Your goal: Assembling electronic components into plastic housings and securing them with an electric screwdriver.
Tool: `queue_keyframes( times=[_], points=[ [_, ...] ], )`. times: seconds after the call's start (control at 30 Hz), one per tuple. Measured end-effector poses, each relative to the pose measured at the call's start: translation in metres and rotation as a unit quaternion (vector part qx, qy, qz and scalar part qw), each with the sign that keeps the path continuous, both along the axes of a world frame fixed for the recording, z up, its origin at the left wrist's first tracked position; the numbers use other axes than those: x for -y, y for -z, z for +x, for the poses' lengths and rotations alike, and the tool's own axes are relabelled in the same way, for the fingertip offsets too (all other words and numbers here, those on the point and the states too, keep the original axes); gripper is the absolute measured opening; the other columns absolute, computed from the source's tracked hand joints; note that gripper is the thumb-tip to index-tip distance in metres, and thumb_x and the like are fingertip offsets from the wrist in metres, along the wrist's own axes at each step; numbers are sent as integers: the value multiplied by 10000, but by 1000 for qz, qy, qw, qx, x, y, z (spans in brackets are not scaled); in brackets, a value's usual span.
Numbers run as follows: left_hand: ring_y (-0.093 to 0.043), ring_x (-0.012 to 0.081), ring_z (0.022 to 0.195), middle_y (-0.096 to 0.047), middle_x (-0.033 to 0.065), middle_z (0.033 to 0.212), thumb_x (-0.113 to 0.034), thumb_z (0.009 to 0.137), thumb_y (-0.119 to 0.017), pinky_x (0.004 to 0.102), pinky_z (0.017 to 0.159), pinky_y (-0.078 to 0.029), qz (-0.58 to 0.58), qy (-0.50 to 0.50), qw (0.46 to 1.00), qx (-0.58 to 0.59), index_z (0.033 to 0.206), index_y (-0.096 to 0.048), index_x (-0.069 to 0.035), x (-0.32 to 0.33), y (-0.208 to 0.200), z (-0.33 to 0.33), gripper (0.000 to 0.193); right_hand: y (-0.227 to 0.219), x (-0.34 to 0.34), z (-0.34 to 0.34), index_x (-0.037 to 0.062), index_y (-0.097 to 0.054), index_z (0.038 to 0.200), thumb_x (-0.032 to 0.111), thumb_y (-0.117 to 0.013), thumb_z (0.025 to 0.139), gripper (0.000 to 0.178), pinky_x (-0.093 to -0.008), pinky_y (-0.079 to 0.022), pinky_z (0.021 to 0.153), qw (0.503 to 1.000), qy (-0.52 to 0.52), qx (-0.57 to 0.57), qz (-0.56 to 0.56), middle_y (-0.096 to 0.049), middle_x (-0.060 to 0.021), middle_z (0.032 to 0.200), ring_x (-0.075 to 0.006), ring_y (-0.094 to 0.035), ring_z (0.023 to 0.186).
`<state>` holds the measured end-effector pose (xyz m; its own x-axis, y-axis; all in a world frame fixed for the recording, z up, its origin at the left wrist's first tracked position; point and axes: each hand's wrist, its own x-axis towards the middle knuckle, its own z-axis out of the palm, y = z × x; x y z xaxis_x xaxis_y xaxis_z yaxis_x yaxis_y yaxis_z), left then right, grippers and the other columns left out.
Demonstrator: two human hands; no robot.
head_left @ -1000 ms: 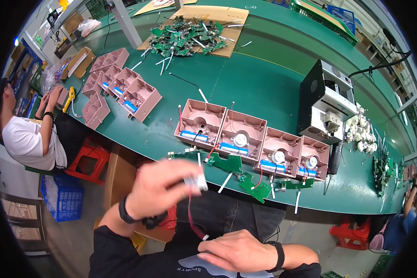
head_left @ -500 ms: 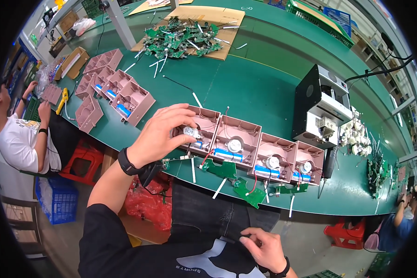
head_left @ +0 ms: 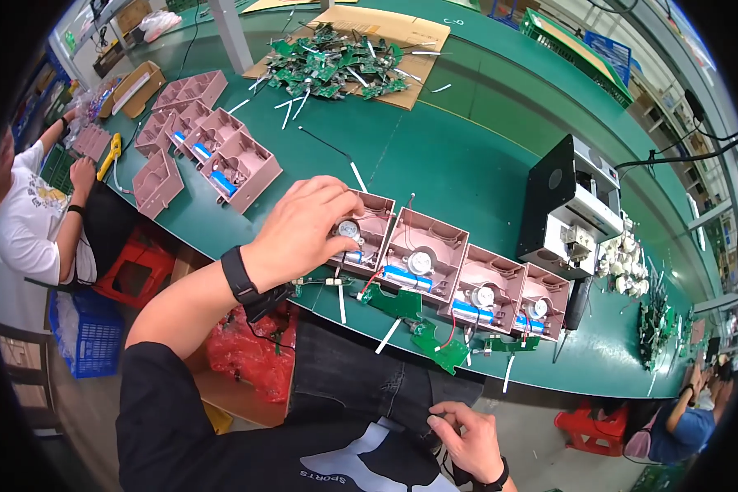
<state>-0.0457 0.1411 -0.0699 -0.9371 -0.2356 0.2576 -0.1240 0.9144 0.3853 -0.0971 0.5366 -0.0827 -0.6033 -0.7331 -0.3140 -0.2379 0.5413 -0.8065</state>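
My left hand [head_left: 307, 225] reaches over the leftmost pink plastic housing [head_left: 375, 223] of a row at the table's front edge. Its thumb and fingers are closed around a round silver metal part [head_left: 348, 230] inside that housing. The neighbouring housings [head_left: 435, 238] each hold a similar silver part [head_left: 419, 263] and a blue cylindrical battery [head_left: 407, 279]. Green circuit boards [head_left: 392, 302] with wires and white strips lie in front of them. Low by my lap, my right hand [head_left: 471, 443] hangs half-curled, thumb and forefinger slightly apart, with nothing visible in it.
Several more pink housings [head_left: 242, 172] stand at the left. A pile of green circuit boards [head_left: 328, 66] lies on cardboard [head_left: 422, 49] at the back. A black-and-white machine [head_left: 570, 209] stands at the right, beside white parts [head_left: 623, 262]. People sit at both sides.
The view has shifted slightly. My left hand stays over the leftmost housing, its fingers still at the round silver part but turned a little. My right hand keeps its place by my lap.
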Motion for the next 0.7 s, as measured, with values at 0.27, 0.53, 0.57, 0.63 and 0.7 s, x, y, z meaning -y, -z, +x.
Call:
queue_keyframes(
  times=[0.27, 0.53, 0.57, 0.63, 0.7],
  points=[
    [-541, 381, 1355, -575, 161, 1427, -264, 814, -874, 483, 1118, -454, 11, 100, 995, -2, 1233, -684, -98, 10, -13, 31, 489, 0, -15, -9, 11, -755, 1031, 84, -803, 903, 155, -262, -481, 548, 999, 42, -27, -8, -606, -31, 616, -101, -580, 536],
    [-396, 422, 1504, -425, 234, 1567, -436, 866, -837, 482, 1179, -433, -4, 128, 990, 65, 1301, -678, -75, 2, -3, 41, 587, -2, -5, -5, -8, -759, 1019, 51, -781, 889, 144, -255, -465, 582, 999, 49, -9, 10, -607, -24, 612, -77, -567, 572],
    [-397, 428, 1502, -422, 230, 1577, -434, 854, -848, 491, 1178, -433, 5, 126, 990, 63, 1292, -677, -81, 1, -2, 40, 588, -2, -4, -5, -7, -759, 1019, 51, -780, 890, 144, -256, -464, 581, 999, 49, -9, 12, -606, -25, 612, -77, -564, 572],
    [-399, 440, 1499, -418, 220, 1597, -431, 831, -871, 509, 1177, -431, 23, 123, 990, 58, 1273, -674, -93, 1, -1, 39, 590, -1, -5, -6, -2, -757, 1021, 58, -785, 894, 143, -255, -467, 574, 998, 52, -17, 12, -598, -27, 604, -86, -558, 557],
    [-397, 445, 1500, -415, 222, 1598, -436, 825, -874, 510, 1176, -432, 34, 119, 991, 59, 1277, -666, -91, 3, -1, 39, 605, 0, -7, -8, 7, -752, 1024, 71, -795, 903, 143, -254, -474, 561, 998, 57, -32, 9, -583, -30, 589, -104, -544, 527]
  ],
)
